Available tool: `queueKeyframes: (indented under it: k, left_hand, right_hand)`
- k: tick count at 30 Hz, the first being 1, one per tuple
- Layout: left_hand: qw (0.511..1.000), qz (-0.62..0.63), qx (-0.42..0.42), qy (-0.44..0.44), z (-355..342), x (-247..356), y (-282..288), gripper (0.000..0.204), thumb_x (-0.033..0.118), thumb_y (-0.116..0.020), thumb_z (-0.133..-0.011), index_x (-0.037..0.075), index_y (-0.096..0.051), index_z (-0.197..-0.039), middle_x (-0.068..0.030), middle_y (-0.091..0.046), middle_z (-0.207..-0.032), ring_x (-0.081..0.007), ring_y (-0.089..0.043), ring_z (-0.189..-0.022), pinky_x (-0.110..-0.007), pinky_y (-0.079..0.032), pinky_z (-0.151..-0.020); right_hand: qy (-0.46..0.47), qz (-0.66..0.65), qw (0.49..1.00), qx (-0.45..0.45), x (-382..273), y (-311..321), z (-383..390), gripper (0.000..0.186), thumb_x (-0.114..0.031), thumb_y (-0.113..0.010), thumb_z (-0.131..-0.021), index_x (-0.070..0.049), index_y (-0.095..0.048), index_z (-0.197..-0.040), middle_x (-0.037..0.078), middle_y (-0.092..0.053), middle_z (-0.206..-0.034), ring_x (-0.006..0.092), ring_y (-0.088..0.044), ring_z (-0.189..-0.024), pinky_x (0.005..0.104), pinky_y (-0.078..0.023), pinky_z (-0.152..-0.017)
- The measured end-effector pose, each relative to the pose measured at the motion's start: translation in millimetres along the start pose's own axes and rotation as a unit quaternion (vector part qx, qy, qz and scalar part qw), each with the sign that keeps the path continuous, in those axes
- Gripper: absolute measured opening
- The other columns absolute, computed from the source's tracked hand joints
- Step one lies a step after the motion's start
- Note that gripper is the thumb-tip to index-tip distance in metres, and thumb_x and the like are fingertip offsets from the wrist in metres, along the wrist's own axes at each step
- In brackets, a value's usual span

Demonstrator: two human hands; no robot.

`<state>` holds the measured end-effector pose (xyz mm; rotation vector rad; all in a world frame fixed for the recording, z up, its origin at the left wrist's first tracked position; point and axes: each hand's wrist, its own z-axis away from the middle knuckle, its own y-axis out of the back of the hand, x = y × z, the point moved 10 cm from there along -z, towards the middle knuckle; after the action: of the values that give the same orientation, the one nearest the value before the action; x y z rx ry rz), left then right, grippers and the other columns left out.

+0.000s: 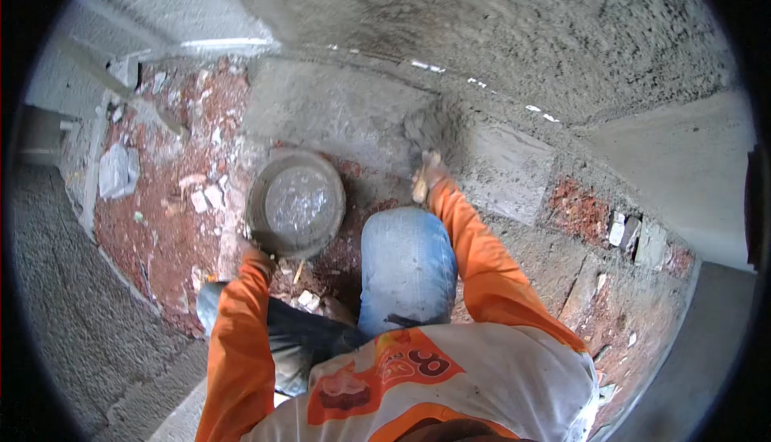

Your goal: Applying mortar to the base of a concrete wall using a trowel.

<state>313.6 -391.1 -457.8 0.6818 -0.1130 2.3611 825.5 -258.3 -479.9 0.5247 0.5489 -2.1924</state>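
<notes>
My left hand (pixel 255 251) holds the lower left rim of a round grey basin (pixel 333 193), whose inside is wet and smeared with grey mortar. My right hand (pixel 434 171) is closed on the light wooden handle (pixel 420 189) of what looks like a trowel. Its blade is blurred into a dark patch of wet mortar (pixel 430 129) on the grey slab (pixel 329 105) at the foot of the wall. My bent knee (pixel 405 257) in faded jeans lies between the basin and my right arm.
A rough plastered wall (pixel 522 32) rises beyond the slab. Red rubble (pixel 173 249) with white chips and a pale crumpled bag (pixel 119 171) lies at left, beside a leaning pole (pixel 112 73). A flat pale board (pixel 506 169) and broken pieces (pixel 642 241) lie at right.
</notes>
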Motion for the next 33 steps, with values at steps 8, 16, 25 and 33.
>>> queueKeyframes:
  k: [8, 16, 25, 33]
  left_hand:
    - [0.988, 0.096, -0.077, -0.096, -47, 33, -37, 0.067, 0.057, -0.033, -0.082, -0.001, -0.056, -0.106, -0.0112, -0.060, -0.100, -0.0262, -0.055, -0.089, -0.036, -0.041, -0.084]
    - [0.936, -0.195, 0.150, -0.252, -34, 72, -38, 0.067, 0.055, -0.037, -0.081, -0.005, -0.059, -0.101, -0.0208, -0.059, -0.099, -0.0344, -0.055, -0.094, -0.041, -0.041, -0.084]
    - [0.916, -0.177, 0.190, -0.305, -21, 95, -66, 0.065, 0.055, -0.037, -0.082, -0.003, -0.061, -0.098, -0.0252, -0.060, -0.097, -0.0395, -0.055, -0.095, -0.044, -0.041, -0.084]
    - [0.908, -0.166, 0.209, -0.322, 49, 112, -73, 0.055, 0.049, -0.048, -0.081, -0.002, -0.062, -0.095, -0.0264, -0.060, -0.092, -0.0397, -0.056, -0.090, -0.044, -0.042, -0.081]
  right_hand:
    - [0.322, 0.707, 0.614, 0.139, -106, 25, 32, 0.040, -0.040, -0.045, -0.087, -0.004, -0.052, -0.104, 0.023, -0.059, -0.090, 0.0382, -0.056, -0.084, 0.0437, -0.046, -0.075]
    - [0.285, 0.793, 0.522, 0.134, -189, 34, 109, 0.047, -0.041, -0.049, -0.083, -0.007, -0.046, -0.116, 0.021, -0.058, -0.104, 0.0379, -0.054, -0.098, 0.0426, -0.043, -0.081]
    - [0.141, 0.724, 0.654, 0.169, -82, 103, 93, 0.043, -0.038, -0.052, -0.082, -0.007, -0.048, -0.112, 0.021, -0.059, -0.094, 0.0373, -0.056, -0.089, 0.0428, -0.045, -0.075]
    - [0.407, 0.763, 0.466, -0.189, -123, -118, 167, 0.035, -0.030, -0.056, -0.081, -0.009, -0.049, -0.108, 0.021, -0.059, -0.087, 0.0373, -0.057, -0.083, 0.0425, -0.046, -0.071]
